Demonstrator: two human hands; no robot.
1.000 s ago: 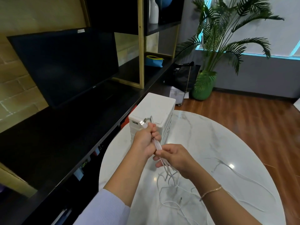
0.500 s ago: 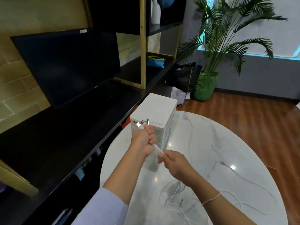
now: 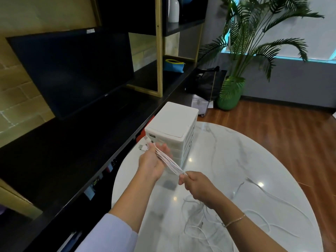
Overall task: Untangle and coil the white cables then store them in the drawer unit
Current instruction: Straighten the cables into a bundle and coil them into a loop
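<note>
A bundle of white cables (image 3: 168, 160) stretches between my two hands above the table's left side. My left hand (image 3: 152, 160) has its fingers straightened, and the cables lie across its palm with their plug ends (image 3: 145, 143) sticking out past it. My right hand (image 3: 198, 190) pinches the same bundle at its fingertips. From there the cables drop into a loose tangle (image 3: 200, 226) on the table. The white drawer unit (image 3: 172, 122) stands just behind my left hand, all drawers shut.
The round white marble table (image 3: 236, 151) carries more loose cable (image 3: 272, 199) to the right. A black shelf with a dark monitor (image 3: 72, 70) runs along the left. A potted palm (image 3: 231, 91) and a black bag (image 3: 205, 82) stand on the wooden floor beyond.
My left hand has gone from a fist round the cables to straightened fingers. My right hand has slid down the bundle, away from the left hand, drawing it out longer.
</note>
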